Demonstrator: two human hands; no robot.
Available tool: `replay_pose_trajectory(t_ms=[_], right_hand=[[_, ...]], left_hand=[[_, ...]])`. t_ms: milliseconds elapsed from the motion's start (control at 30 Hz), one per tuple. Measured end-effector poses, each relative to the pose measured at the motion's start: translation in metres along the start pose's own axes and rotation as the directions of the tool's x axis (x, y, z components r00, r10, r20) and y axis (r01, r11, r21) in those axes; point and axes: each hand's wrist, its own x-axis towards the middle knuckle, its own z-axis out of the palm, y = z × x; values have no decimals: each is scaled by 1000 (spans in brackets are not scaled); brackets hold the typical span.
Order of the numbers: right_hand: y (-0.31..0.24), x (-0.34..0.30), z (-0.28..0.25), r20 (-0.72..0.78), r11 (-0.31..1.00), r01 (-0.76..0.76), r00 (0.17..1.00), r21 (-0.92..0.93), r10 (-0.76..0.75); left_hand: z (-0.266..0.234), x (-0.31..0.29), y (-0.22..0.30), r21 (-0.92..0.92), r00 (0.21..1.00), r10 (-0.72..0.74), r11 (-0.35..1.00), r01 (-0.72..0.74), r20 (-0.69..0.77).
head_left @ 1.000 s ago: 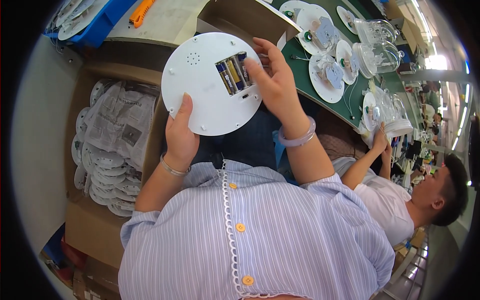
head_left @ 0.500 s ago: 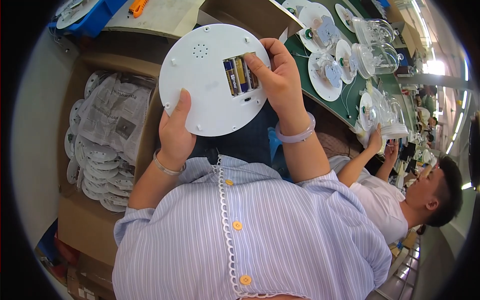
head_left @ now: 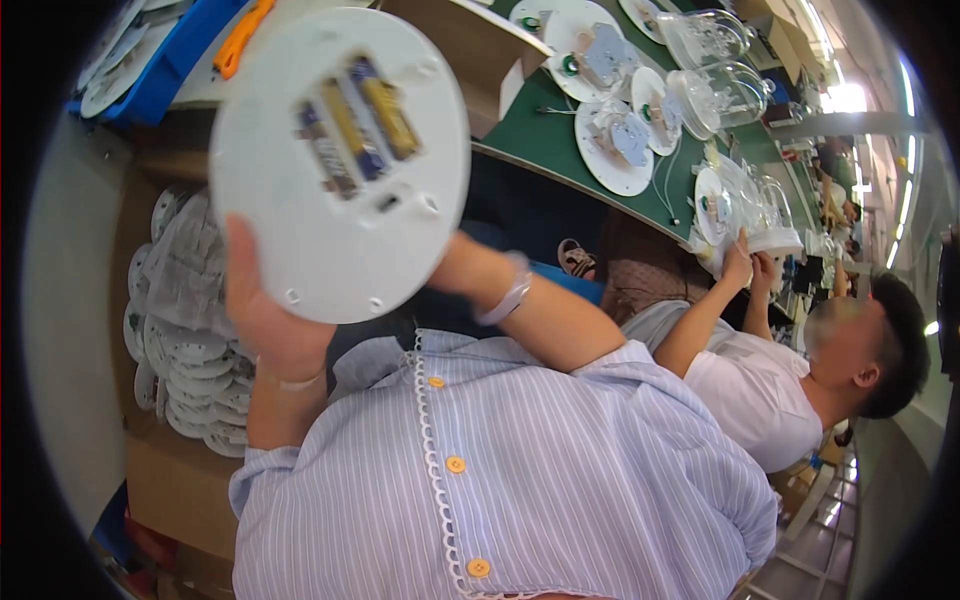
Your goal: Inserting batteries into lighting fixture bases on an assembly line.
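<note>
A white round plastic base (head_left: 265, 140) is raised in front of me with its battery side facing me. Three batteries (head_left: 385, 108) lie in its uncovered compartment, with a small dark slot beside them. At the lower left edge my left hand (head_left: 270, 315) grips the base, thumb on the facing side; it is blurred by motion. Part of my right hand (head_left: 462, 264) shows at the lower right edge of the base. Its fingers are behind the disc, so their grip is hidden.
Left, a cardboard box (head_left: 175, 490) holds stacked white discs and crumpled paper. A blue bin (head_left: 165, 85) and an orange cutter (head_left: 240, 40) are at the upper left. On the green table (head_left: 530, 130) stand bases and clear domes (head_left: 715, 100). A co-worker (head_left: 740, 400) handles one at right.
The base has moved up and left and turned, so the battery compartment sits nearer its top. My right hand has left the battery compartment and gone behind the disc.
</note>
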Motion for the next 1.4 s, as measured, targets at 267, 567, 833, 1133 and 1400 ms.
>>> replay_pose_trajectory(t_ms=[267,567,833,1133,1400], right_hand=[[-49,3,37,566,827,-459,794,323,220],[-56,15,30,217,919,-190,969,344,119],[-65,15,37,166,967,-170,976,188,140],[-94,5,39,107,996,-82,991,14,81],[-105,4,52,245,963,247,945,-105,-216]], left_hand=[[-4,-5,37,48,925,313,943,-330,217],[-7,20,30,-246,932,87,969,2,351],[-12,19,28,-183,970,98,982,-57,223],[3,5,27,-243,924,123,969,-33,363],[34,-21,28,-151,868,243,969,-196,432]])
